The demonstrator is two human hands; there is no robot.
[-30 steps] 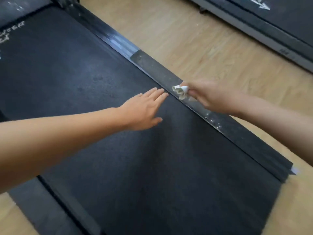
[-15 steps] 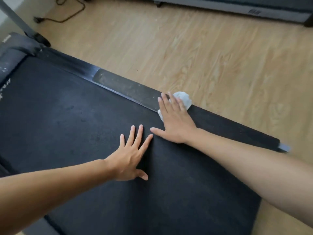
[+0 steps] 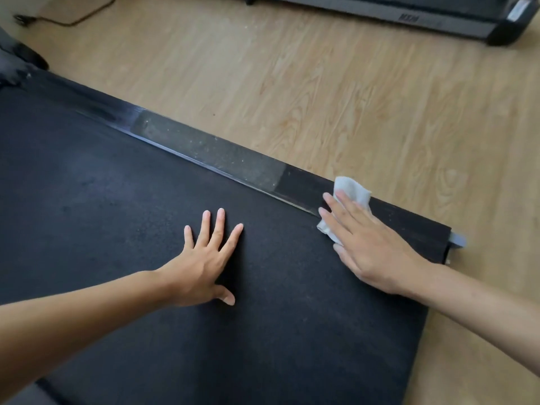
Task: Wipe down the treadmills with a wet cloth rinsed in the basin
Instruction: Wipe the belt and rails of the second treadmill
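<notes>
Cloth (image 3: 352, 188) of whitish, rumpled fabric lies on the black side rail (image 3: 304, 181) of the near treadmill, close to the rail's rear end; one corner pokes out toward the wide black running belt (image 3: 117, 214); I read my right grip (image 3: 371, 247) as released, fingers straight and laid flat across the cloth, pressing it onto the rail, with the heel of the hand resting on the belt's edge; nothing is curled round the fabric. My left grip (image 3: 201, 267) is likewise released, palm down on the belt with fingers spread, well apart from the cloth and holding nothing. Along the rail, the stretch just beside the cloth looks dark, while the stretch farther toward the front is greyish and speckled with pale flecks; a small grey end cap (image 3: 457, 239) sticks out at the rail's rear tip. Beyond the rail runs the light wooden plank floor (image 3: 292, 83); across it, at the top edge, sits the dark grey base of a second treadmill (image 3: 409, 16); a thin black cable (image 3: 58, 20) trails over the floor at the upper left.
</notes>
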